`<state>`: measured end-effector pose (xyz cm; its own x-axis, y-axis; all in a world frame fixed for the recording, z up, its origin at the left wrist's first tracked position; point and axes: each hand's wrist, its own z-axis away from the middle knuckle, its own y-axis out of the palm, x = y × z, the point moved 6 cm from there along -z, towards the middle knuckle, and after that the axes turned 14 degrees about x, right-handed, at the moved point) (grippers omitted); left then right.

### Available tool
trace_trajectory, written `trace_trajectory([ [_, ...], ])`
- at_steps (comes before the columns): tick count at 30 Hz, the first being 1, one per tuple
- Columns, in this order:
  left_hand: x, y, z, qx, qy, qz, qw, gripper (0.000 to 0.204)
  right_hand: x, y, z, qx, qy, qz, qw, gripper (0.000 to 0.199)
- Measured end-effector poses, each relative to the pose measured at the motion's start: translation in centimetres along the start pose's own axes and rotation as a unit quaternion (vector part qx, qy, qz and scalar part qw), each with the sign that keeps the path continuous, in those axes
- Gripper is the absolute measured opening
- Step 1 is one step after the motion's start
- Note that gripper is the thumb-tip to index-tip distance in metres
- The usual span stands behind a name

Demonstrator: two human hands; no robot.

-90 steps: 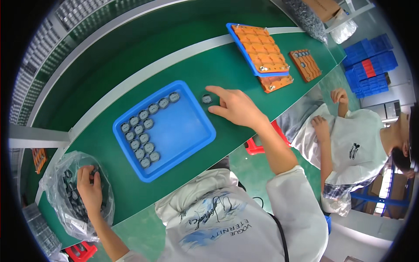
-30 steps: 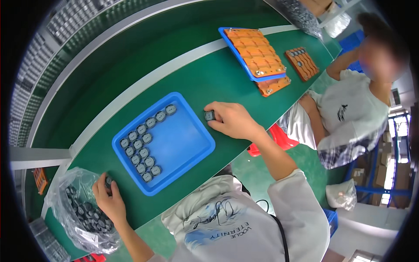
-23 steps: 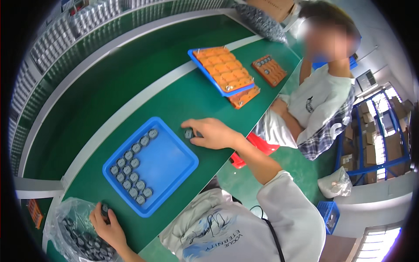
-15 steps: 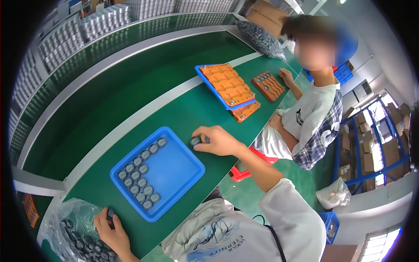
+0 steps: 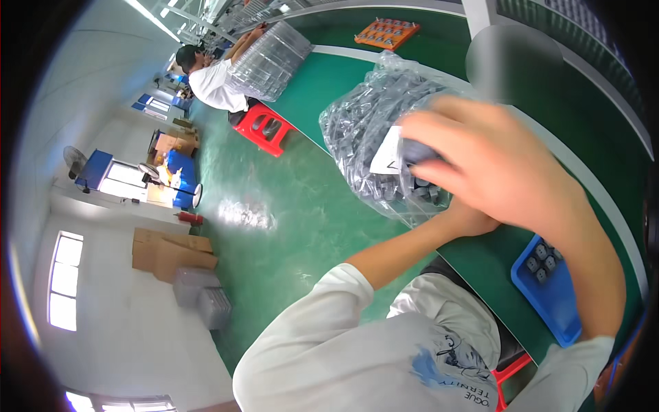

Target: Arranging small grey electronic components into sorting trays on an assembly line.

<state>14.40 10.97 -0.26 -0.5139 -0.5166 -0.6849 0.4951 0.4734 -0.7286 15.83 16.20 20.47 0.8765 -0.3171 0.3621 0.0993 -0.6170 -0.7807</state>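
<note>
My right hand (image 5: 491,161) is raised in front of the bag, blurred by motion. Its thumb and fingers pinch a dark grey round part (image 5: 417,152). Behind it, my left hand (image 5: 473,218) rests low by the bag's near edge, its fingers mostly hidden. The clear plastic bag (image 5: 357,123) lies crumpled on the green table, with a white label (image 5: 386,154) on it and several loose dark grey parts (image 5: 427,191) showing at its near side. To the right, the blue tray (image 5: 555,312), partly covered by my right forearm, contains several grey round parts (image 5: 541,261).
An orange tray of parts (image 5: 386,33) sits beyond the bag. At far left, a person (image 5: 216,82) works beside a stack of clear plastic trays (image 5: 271,62), near a red stool (image 5: 264,129). Cartons (image 5: 171,254) stand by the wall across the green floor.
My view has swung left toward the bag. My right hand has come from the tray's right side across to the bag, holding a grey part. The left hand is now largely covered.
</note>
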Motion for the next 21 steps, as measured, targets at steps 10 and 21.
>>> trace_trajectory([
  [10, 4.7, 2.4, -0.7, -0.048, 0.069, -0.010, 0.996, 0.068, 2.9, -1.1, -4.4, 0.010, -0.048, 0.053, 0.997, 0.011],
  [21, -3.6, -3.1, -6.4, 0.019, 0.075, -0.083, 0.993, 0.028, 0.1, -8.7, 35.3, -0.141, 0.599, 0.082, 0.784, 0.031],
])
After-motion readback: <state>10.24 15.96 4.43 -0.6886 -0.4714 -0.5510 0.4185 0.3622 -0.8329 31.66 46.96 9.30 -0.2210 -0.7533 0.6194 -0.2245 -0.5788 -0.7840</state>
